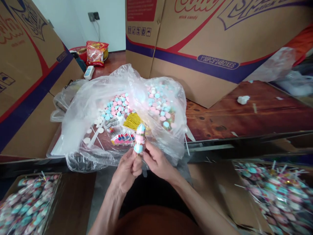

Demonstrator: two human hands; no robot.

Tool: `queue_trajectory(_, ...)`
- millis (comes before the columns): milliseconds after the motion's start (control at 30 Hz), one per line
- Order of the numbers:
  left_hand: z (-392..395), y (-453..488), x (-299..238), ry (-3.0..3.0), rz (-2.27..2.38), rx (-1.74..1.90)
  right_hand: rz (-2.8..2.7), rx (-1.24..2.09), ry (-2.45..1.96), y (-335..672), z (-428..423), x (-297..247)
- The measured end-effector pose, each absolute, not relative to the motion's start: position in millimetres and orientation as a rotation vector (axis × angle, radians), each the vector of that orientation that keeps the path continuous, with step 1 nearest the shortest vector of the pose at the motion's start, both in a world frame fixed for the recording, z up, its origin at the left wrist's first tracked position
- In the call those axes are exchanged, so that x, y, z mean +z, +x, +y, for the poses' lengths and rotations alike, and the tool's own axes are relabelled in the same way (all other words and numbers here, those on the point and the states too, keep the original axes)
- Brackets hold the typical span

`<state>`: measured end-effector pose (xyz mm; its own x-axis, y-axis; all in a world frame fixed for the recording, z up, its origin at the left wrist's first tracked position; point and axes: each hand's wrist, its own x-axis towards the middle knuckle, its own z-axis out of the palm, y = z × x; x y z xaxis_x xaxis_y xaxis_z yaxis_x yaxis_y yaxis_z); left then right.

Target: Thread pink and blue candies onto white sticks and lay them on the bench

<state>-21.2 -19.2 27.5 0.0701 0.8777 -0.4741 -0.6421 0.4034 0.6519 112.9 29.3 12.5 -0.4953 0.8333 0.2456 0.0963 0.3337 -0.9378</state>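
Stick candy (140, 138) juts from left hand (128, 170), long axis pointing forward, toward yellow ties (132, 121); left hand curled tight at its base. Right hand (156, 160) half-curled just beside, contact hard to tell.

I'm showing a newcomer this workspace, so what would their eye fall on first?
Probably the pink-and-blue stick candy near the center, held upright in the left hand, with the right hand close by its base. Just beyond, pastel candies lie amid translucent plastic, behind bright gold twist ties. Large printed cartons stand at the left and behind, right of center.
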Motion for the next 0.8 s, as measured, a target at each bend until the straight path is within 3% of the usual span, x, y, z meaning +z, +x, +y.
queue_trajectory(167,-26.4,-9.9,17.4,0.725,1.357,1.438,-1.841,1.017,-0.959,108.1,25.5,12.2)
queue_trajectory(367,-28.6,-16.0,12.6,0.912,1.516,1.377,-1.638,1.402,-1.014,109.5,25.0,8.2)
queue_trajectory(533,-20.9,-18.2,13.7,0.474,1.272,1.381,-1.549,1.517,-1.013,107.9,20.1,1.5)
queue_trajectory(800,-14.4,-21.9,21.8,0.104,1.085,1.295,-1.982,0.424,-0.844,112.0,20.5,-3.1)
